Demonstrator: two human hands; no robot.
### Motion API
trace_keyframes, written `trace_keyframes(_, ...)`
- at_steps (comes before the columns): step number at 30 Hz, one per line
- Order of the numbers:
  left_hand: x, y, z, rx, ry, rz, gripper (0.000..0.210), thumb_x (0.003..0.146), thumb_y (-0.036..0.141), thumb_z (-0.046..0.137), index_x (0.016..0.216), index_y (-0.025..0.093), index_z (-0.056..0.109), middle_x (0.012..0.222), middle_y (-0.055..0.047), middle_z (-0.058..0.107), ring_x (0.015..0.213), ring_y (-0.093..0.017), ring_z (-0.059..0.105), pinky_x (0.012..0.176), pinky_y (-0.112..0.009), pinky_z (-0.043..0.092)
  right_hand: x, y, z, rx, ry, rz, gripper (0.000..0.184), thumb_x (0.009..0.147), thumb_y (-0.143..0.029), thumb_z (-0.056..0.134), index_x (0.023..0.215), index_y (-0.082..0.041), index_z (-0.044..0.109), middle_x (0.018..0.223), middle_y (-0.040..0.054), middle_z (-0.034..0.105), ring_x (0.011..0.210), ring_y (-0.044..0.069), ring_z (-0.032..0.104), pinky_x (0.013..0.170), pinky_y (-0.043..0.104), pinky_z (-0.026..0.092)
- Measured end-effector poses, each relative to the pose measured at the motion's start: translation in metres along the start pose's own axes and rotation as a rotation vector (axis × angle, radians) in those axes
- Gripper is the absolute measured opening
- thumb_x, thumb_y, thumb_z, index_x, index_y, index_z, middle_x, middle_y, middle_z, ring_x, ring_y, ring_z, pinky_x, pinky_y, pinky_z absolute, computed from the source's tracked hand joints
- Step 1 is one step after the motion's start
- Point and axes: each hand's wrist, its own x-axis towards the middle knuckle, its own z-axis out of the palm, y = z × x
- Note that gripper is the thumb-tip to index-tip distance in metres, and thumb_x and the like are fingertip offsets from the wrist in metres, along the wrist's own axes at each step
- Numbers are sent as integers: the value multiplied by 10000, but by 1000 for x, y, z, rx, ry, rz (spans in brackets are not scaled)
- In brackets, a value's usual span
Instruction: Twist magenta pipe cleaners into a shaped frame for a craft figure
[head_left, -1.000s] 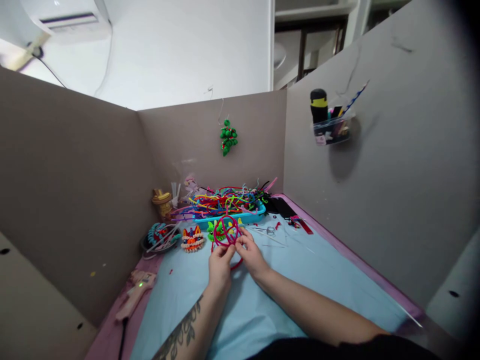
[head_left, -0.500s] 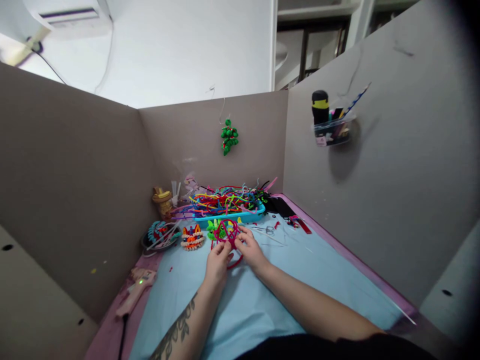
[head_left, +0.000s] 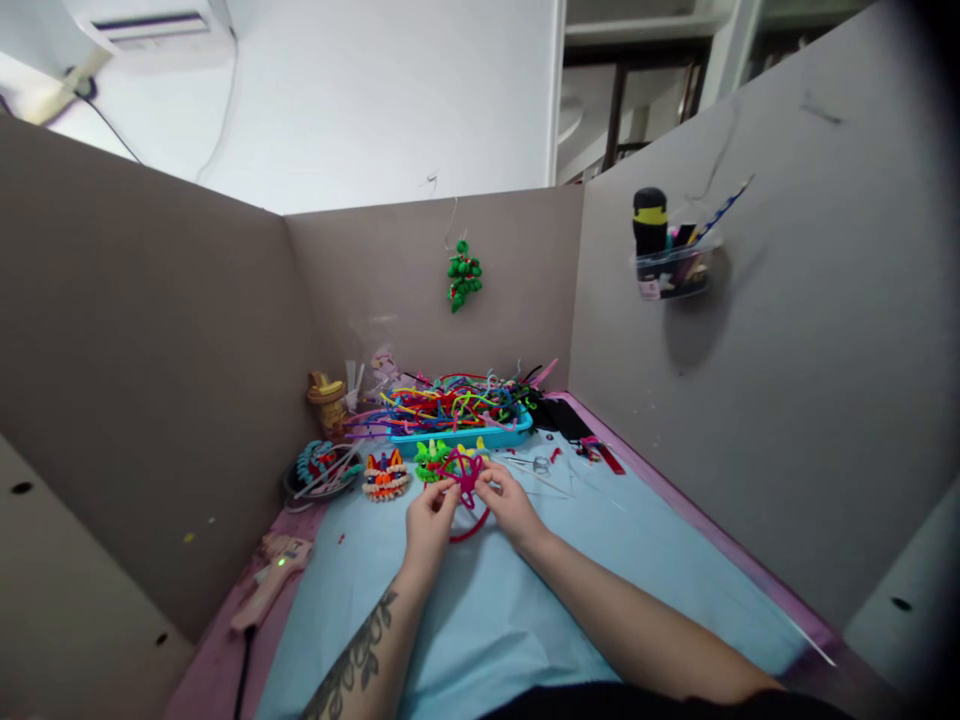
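A magenta pipe cleaner shape [head_left: 466, 478] with several loops is held up over the blue sheet, and a long tail of it curves down below. My left hand [head_left: 431, 515] pinches its left side between thumb and fingers. On the other side, my right hand [head_left: 510, 505] pinches the right edge of the loops. Just behind the shape sits a green figure [head_left: 431, 460], partly covered by it. To its left stands an orange and cream figure [head_left: 385, 477] with pointed ears.
A blue tray [head_left: 495, 437] heaped with coloured pipe cleaners stands at the back. Scissors [head_left: 541, 465] lie to the right. At left are a dark bowl [head_left: 289, 488] and a pink glue gun [head_left: 274, 585] with a lit green light. Grey panels [head_left: 510, 300] surround the table.
My hands have moved slightly apart, the left one a little leftward. The magenta loops have turned and look more spread around a centre. The camera view has shifted slightly.
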Motion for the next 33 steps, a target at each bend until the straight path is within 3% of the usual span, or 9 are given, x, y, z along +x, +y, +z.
trace_keyframes(4, 2, 0, -3, 145, 63, 244, 240, 650, 384, 652, 733, 164, 698, 762, -55, 597, 761, -194, 559, 708, -305, 438, 0, 4, 1, -6, -16, -34, 244, 710, -434, 611, 687, -191, 613, 1110, 89, 533, 1148, 254, 439, 939, 355, 350)
trace_keyframes(9, 6, -7, -4, 107, -124, 130, 269, 714, 395, 588, 616, 150, 637, 624, -22, 593, 655, -167, 541, 651, -272, 418, 1, 2, 2, -36, -53, -43, 253, 717, -433, 606, 687, -183, 634, 1059, 96, 539, 1105, 248, 472, 914, 354, 374)
trace_keyframes(13, 5, -9, -5, 83, -118, 97, 294, 730, 405, 573, 589, 149, 605, 567, 4, 567, 606, -146, 515, 615, -248, 394, 0, -1, -2, -13, -23, -27, 227, 706, -409, 610, 742, -187, 637, 1098, 106, 522, 1102, 258, 472, 821, 341, 430)
trace_keyframes(21, -1, -2, -1, 166, -146, 256, 201, 731, 313, 580, 603, 165, 622, 611, -15, 596, 640, -157, 530, 639, -267, 412, -2, -2, 0, -132, -4, -62, 201, 699, -363, 609, 624, -176, 605, 982, 85, 546, 1027, 237, 499, 887, 342, 374)
trace_keyframes(25, -5, 5, -2, 229, -155, 343, 203, 736, 305, 582, 582, 175, 612, 644, -25, 592, 695, -168, 530, 673, -272, 400, -4, -7, 0, -125, -21, -53, 246, 713, -381, 577, 573, -179, 572, 901, 68, 554, 937, 219, 528, 845, 331, 392)
trace_keyframes(33, -2, -5, -1, 131, -158, 152, 269, 751, 397, 553, 630, 160, 591, 606, -1, 565, 612, -141, 498, 614, -241, 385, -5, -21, -9, -102, -5, -105, 314, 754, -471, 541, 697, -176, 635, 814, 53, 606, 852, 209, 553, 817, 318, 409)
